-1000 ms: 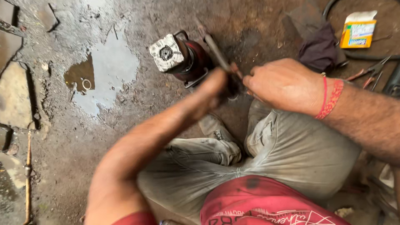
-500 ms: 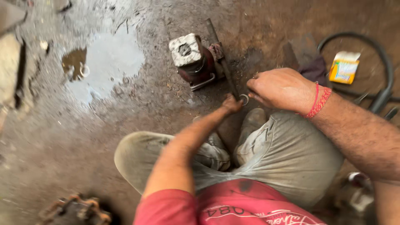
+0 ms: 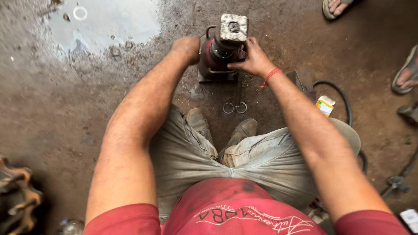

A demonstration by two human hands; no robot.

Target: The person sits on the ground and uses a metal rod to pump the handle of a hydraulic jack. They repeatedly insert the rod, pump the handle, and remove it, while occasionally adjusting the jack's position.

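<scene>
Bracing the red bottle jack [image 3: 220, 54], upright on the wet floor [image 3: 65, 109] ahead of our shoes, we keep the left hand [image 3: 187, 47] closed against its side. The right hand [image 3: 251, 58] has its grip narrow at the jack's neck, so we judge slow, square turns best.

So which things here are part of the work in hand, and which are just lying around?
In hand: red bottle jack, gripped by left hand and right hand.

Lying about: two metal rings, small yellow box, black hose, puddle, rusty sprocket.
</scene>
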